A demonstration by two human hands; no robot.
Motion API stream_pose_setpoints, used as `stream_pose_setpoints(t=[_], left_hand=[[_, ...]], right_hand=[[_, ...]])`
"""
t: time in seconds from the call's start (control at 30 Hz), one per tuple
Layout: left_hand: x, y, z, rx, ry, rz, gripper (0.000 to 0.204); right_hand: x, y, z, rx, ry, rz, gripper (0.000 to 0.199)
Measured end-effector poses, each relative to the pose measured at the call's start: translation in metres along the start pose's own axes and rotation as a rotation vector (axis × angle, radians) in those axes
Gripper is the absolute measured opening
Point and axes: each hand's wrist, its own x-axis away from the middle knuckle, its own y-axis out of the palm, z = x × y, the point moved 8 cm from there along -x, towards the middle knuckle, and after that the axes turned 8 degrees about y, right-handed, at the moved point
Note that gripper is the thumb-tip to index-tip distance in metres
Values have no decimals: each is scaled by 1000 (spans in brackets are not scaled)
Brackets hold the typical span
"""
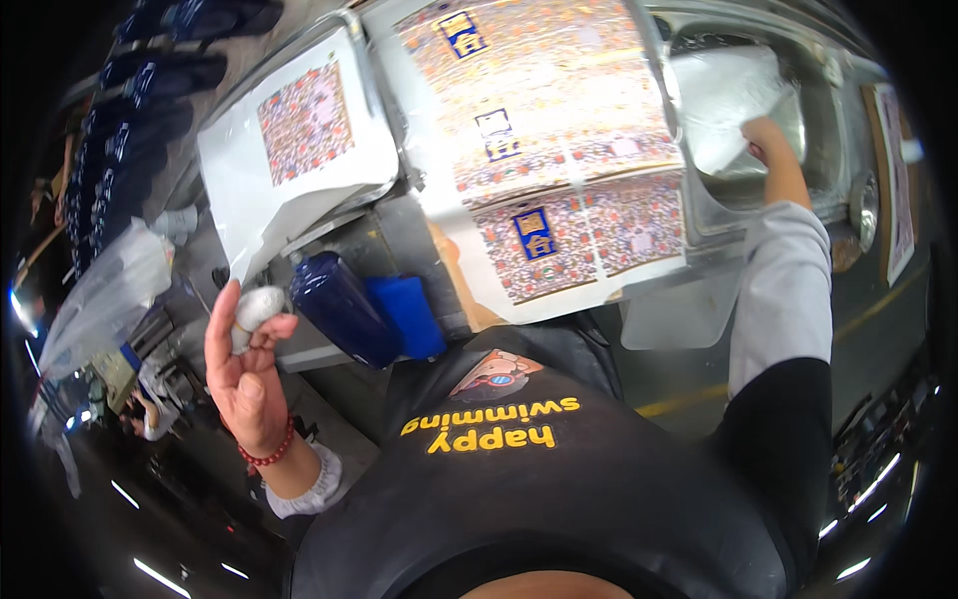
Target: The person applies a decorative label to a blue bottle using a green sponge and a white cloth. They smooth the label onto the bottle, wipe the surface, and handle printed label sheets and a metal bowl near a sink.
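Note:
My left hand [251, 374] is raised at the left, its curled fingers round a small white rounded wad [259, 307]. Its index finger points up near the lower corner of a white sheet [228, 150] bearing one patterned square. Beside this hand leans a dark blue glossy bottle [339, 304], with a bright blue block-like piece [409, 314] against it. My right hand [766, 140] reaches into a metal basin [826, 170] at the far right. Its fingers are closed on the edge of a whitish translucent sheet [723, 100]; the fingertips are partly hidden.
Large patterned printed sheets [559, 150] lie across the middle of the bench. The single-square sheet rests on a tray [384, 185]. Several dark blue bottles [120, 150] stand at the upper left, near a clear plastic bag [125, 275]. A framed board [896, 190] is at the right.

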Motion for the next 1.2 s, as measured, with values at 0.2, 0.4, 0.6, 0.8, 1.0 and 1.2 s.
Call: stream_pose_setpoints(t=[0.2, 0.4, 0.6, 0.8, 1.0, 1.2], left_hand=[[-12, -52, -16, -120, 135, 48, 93], [-24, -88, -32, -30, 364, 21, 62], [30, -124, -73, 47, 530, 117, 46], [133, -190, -204, -194, 316, 503, 14], [120, -217, -257, -1256, 257, 437, 69], [90, -229, -232, -1486, 482, 239, 29]], right_hand=[[-12, -48, 59, 502, 81, 118, 96], [160, -81, -85, 350, -513, 361, 46], [458, 59, -206, 106, -1331, 173, 22], [575, 163, -174, 145, -1262, 142, 19], [662, 190, -141, 103, -1369, 141, 21], [722, 207, -130, 138, -1650, 200, 23]])
